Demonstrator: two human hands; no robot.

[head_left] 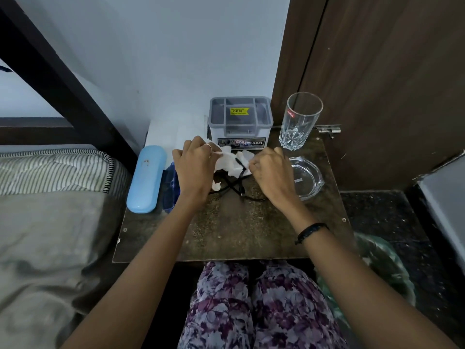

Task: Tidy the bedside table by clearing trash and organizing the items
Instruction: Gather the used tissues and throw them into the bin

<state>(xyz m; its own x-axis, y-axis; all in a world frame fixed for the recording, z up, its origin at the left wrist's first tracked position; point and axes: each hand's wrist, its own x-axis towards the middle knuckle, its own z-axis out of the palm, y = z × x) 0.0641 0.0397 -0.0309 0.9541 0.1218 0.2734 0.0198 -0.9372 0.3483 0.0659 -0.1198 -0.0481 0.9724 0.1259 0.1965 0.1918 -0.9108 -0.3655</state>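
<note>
Now both hands over the middle of the dark bedside table [234, 230], bent at the knuckles. Left hand [195, 165] curled onto the left edge of a crumpled white tissue [232, 163], fingers pinching it, a ring on one finger. Right hand [270, 172] curled at the tissue's right edge, fingertips hidden from this angle, so hard to tell whether gripping tissue or the black cable [234, 187] beneath; grip closed either way. Black cable tangled under and in front of the tissue, one strand running across the white paper. Behind the tissue, against the wall, a grey plastic organiser box [240, 122] with a yellow price sticker inside. Just right of the box, an upright clear drinking glass [300, 122]; nearer, beside the right hand, a clear glass ashtray [305, 178]. At the table's left edge, a light blue spectacle case [146, 178], and between it and the left wrist something blue and translucent, partly hidden. Right of the table, on the floor, a bin lined with a green bag [377, 268]. Left, a bed with striped bedding [50, 170].
</note>
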